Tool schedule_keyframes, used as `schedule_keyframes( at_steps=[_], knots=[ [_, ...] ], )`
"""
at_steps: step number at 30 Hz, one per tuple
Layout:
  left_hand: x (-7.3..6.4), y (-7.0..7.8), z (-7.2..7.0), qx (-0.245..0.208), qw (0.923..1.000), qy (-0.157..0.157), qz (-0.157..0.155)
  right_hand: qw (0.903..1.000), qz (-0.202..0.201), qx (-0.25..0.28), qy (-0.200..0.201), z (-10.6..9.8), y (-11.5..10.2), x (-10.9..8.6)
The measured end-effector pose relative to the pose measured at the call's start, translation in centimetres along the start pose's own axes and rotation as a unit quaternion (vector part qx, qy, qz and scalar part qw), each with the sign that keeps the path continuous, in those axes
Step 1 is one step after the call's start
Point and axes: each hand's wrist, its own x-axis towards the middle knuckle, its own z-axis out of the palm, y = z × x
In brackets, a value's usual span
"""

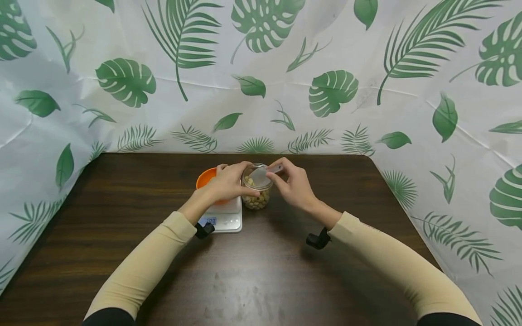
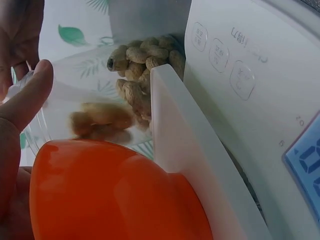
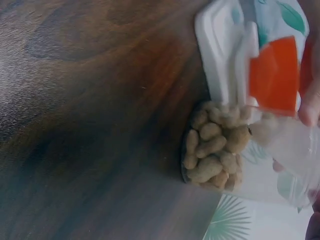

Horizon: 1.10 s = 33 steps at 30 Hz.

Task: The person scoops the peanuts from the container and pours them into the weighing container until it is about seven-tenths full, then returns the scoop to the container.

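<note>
Jar (image 1: pixel 266 194) stood on the counter (image 1: pixel 253 271), just beside the scale (image 1: pixel 226 223), peanuts (image 1: pixel 256 203) heaped low inside. We saw the left hand (image 1: pixel 228 182) steadying it, fingers curled round near the rim; the right hand (image 1: pixel 294 184) had its fingers pinched on the scoop (image 1: pixel 260 175), blade within the jar's mouth. Main risk, we judged: the scoop snagging the rim on lifting and spilling peanuts. We also worried about the left hand, so near the bowl (image 1: pixel 204 178): a slight drift might nudge it or skew the weighing.

The bowl (image 2: pixel 115 190) looks glossy plastic, the peanuts (image 3: pixel 211 145) rough.
</note>
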Motion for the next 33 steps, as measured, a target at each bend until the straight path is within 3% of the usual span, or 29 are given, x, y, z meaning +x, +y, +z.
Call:
schedule_keyframes(
  at_steps=[5,13,20,33],
  knots=[
    [-0.1,0.0,0.0,-0.004,1.0,0.003,0.001,1.0,0.007,-0.002,0.004,0.4,-0.2,0.0],
    [0.0,-0.2,0.0,-0.008,1.0,0.004,0.006,0.9936,0.063,0.08,0.047,0.0,0.1,-0.2],
    [0.1,-0.2,0.0,-0.005,1.0,0.004,0.005,0.9894,0.096,0.094,0.055,-1.1,-2.8,0.0],
    [0.1,-0.2,0.1,-0.016,0.9998,0.01,0.01,0.9848,0.099,0.133,0.053,-1.3,-2.8,0.0]
  ],
)
